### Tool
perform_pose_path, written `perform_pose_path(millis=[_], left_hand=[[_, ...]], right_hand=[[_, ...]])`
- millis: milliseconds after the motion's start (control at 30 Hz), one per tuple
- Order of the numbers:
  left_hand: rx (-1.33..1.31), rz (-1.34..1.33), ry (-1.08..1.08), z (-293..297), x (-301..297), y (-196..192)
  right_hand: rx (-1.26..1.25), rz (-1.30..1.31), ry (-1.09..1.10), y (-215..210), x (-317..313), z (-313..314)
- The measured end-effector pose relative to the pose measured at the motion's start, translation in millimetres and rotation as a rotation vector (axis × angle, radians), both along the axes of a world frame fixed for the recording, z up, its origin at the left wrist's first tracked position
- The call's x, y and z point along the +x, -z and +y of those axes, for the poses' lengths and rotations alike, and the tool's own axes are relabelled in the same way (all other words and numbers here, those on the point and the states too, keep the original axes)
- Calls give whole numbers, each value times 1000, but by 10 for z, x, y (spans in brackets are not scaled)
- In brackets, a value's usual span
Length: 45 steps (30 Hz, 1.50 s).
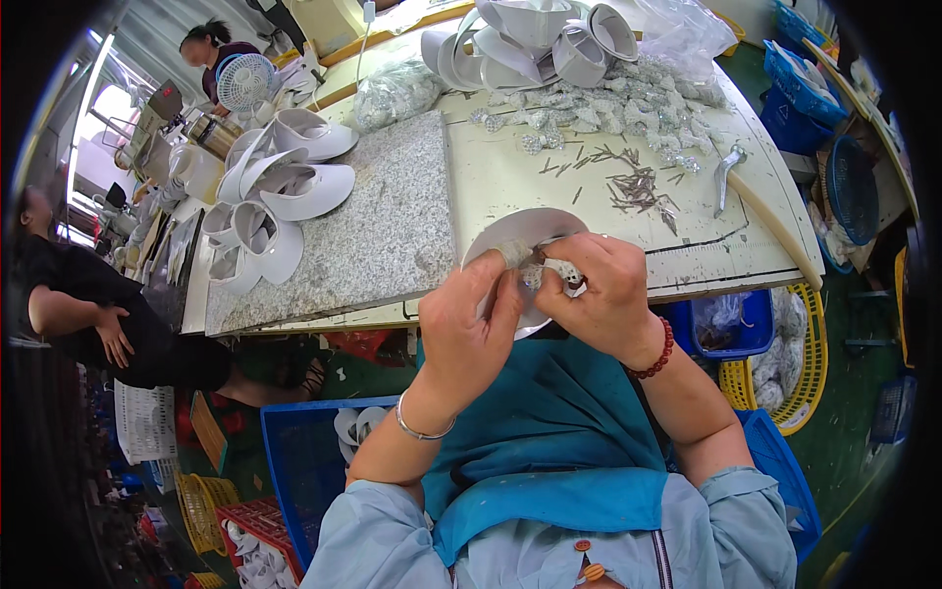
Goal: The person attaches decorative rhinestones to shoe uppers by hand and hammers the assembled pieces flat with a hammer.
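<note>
Both hands, left hand (469, 319) and right hand (601, 294), grasp a white shoe upper (510, 236) and sparkly ornament (535, 278); loosened fingers could drop the ornament toward six o'clock.

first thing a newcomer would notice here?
Probably the two hands at centre: the left hand and right hand pinch a white shoe upper with a small sparkly ornament at the near edge of the workbench. Next, the piles of white shoe uppers left of the granite slab, and the scattered nails beside glittery ornaments at far right.
</note>
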State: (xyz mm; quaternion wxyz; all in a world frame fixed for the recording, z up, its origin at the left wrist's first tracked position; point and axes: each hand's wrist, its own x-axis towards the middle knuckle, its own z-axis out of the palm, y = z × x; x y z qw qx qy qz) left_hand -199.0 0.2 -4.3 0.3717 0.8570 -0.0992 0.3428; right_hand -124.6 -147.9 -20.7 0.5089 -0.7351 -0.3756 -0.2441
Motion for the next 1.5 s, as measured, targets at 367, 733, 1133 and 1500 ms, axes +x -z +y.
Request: perform_pose_path(millis=[367, 733, 1133, 1500], left_hand=[[-377, 97, -61, -78, -96, 95], [-422, -112, -98, -136, -5, 109], [163, -125, 36, 30, -34, -20], [-94, 116, 93, -28, -91, -133]], right_hand=[[-6, -203, 85, 31, -40, 85], [-13, -71, -39, -15, -73, 39], [-42, 80, -222, -108, -39, -93], [-215, -46, -146, -214, -8, -164]])
